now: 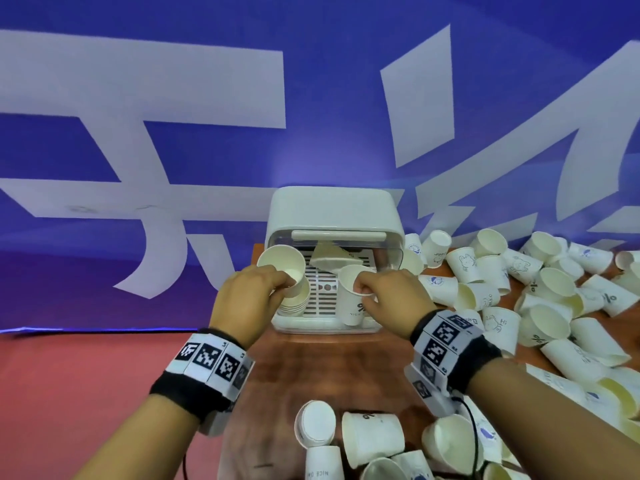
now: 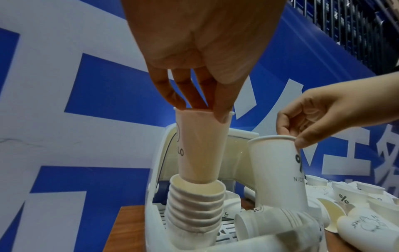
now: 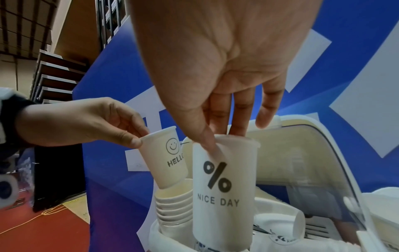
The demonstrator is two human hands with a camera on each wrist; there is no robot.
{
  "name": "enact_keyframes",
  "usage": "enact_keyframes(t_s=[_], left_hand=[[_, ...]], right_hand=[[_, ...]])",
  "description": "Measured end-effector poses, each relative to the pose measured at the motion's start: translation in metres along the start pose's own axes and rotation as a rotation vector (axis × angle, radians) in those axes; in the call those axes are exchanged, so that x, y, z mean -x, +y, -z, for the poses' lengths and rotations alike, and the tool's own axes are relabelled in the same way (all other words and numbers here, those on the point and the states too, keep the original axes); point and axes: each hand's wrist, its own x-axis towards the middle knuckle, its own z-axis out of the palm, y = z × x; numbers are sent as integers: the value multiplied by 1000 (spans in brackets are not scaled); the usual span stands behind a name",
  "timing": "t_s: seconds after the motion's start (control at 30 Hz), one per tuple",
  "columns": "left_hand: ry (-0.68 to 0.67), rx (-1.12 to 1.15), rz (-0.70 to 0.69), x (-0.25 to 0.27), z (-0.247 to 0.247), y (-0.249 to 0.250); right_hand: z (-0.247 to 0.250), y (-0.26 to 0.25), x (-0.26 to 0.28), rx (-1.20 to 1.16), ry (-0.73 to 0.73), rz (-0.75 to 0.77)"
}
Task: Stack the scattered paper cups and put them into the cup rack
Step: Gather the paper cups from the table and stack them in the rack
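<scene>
A smiley "HELLO" cup (image 3: 166, 156) hangs tilted with its base entering the nested cup stack (image 2: 194, 209) at the left of the white cup rack (image 1: 332, 216). The left hand (image 1: 247, 299) pinches its rim, thumb outside. Just right, the right hand (image 1: 388, 296) pinches the rim of an upright "NICE DAY" cup (image 3: 224, 192) over the rack. Loose cups (image 1: 540, 299) litter the wooden table (image 1: 332, 368) to the right and near.

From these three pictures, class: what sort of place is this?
Probably an indoor hall or event space: a large blue banner with white lettering behind the table, a red floor, and stepped seating rising behind.
</scene>
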Motion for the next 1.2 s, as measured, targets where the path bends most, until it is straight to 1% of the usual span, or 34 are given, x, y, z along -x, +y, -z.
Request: enact_keyframes(t_s=[0.1,0.33,0.5,0.63,0.73,0.8,0.87,0.97,1.1,1.13,1.2], left_hand=[[-38,-16,10,-2,-4,-2],[-202,-97,22,-13,-20,-6],[-337,-148,56,-14,-35,-12],[-383,-128,95,-14,-46,-18],[-402,-114,114,-15,-52,-21],[-401,-75,125,-16,-52,-23],[-374,-19,130,-14,-50,-25],[-278,75,140,-10,-44,-30],[-173,151,162,-4,-33,-38],[-150,159,164,-3,-31,-40],[-114,187,172,-2,-28,-43]], right_hand=[[-1,-8,-4,7,-21,30],[-4,-2,-15,-13,-17,46],[-8,1,-17,-14,-62,53],[-15,4,-20,4,-80,59],[-17,3,-21,-12,-63,68],[-17,2,-21,-41,-33,98],[-15,1,-21,-81,27,158],[-13,-2,-22,-108,143,257],[-11,-15,-27,-137,314,326],[-11,-19,-29,-140,341,342],[-14,-28,-34,-145,346,374]])
